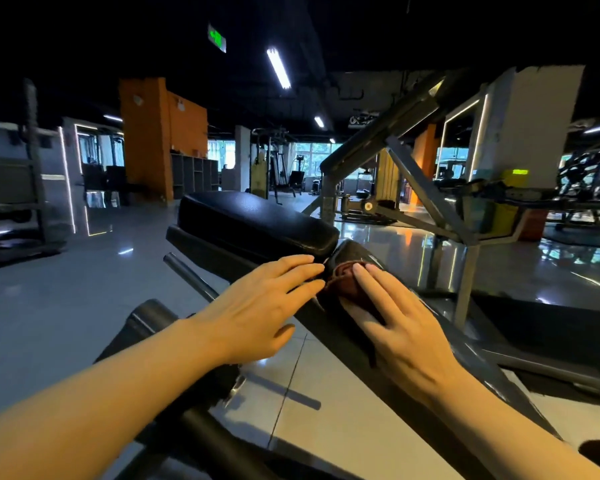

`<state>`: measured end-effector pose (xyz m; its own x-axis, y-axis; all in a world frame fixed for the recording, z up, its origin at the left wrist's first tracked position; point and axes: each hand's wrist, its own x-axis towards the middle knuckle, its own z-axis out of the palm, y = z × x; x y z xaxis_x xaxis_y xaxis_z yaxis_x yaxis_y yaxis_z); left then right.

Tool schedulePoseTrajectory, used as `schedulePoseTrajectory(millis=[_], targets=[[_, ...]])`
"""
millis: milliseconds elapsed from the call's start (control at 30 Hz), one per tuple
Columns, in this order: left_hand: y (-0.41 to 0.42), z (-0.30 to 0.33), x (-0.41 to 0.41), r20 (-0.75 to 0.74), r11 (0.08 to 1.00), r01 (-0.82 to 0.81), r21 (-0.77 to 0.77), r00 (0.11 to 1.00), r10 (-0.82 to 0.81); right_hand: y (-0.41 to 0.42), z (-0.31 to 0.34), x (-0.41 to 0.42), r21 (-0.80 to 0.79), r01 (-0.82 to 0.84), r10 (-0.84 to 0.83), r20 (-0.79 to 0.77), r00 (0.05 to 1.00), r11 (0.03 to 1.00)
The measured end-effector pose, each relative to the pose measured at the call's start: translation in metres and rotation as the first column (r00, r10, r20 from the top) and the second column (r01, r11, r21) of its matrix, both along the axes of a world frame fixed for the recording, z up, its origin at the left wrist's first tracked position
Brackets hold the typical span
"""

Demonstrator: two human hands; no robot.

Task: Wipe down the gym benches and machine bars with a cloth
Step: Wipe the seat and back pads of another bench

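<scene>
Maroon cloth (342,284) under our right hand (400,318), fingers flat, pressing on pad (355,252); left hand (262,297) flat, holding nothing; we keep pressure even, overlap strokes.

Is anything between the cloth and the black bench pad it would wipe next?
Nothing visible. The cloth lies under the right hand just below the pad; the left hand sits beside it, not across the gap.
</scene>
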<state>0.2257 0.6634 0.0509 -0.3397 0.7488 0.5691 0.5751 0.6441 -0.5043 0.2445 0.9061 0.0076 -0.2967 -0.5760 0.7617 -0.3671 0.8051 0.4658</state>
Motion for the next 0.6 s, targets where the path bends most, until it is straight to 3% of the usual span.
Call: schedulePoseTrajectory(millis=[133,267,433,600], targets=[[0.031,-0.018,0.006,0.053,0.996,-0.052,0.078,0.997,0.048,0.019,0.008,-0.007,-0.162,-0.041,0.076,0.214,0.974,0.986],[0.048,-0.039,0.014,0.181,0.970,-0.118,0.211,0.980,0.080,0.029,0.016,-0.019,-0.538,0.009,0.272,0.440,0.856,0.843],[0.065,-0.056,0.026,0.269,0.931,-0.174,0.320,0.959,0.086,0.037,0.002,-0.010,-0.493,-0.141,0.380,0.427,0.821,0.858],[0.088,-0.058,0.033,0.234,0.886,-0.243,0.396,0.959,0.159,0.069,0.009,-0.047,-0.631,0.030,0.404,0.532,0.744,0.775]])
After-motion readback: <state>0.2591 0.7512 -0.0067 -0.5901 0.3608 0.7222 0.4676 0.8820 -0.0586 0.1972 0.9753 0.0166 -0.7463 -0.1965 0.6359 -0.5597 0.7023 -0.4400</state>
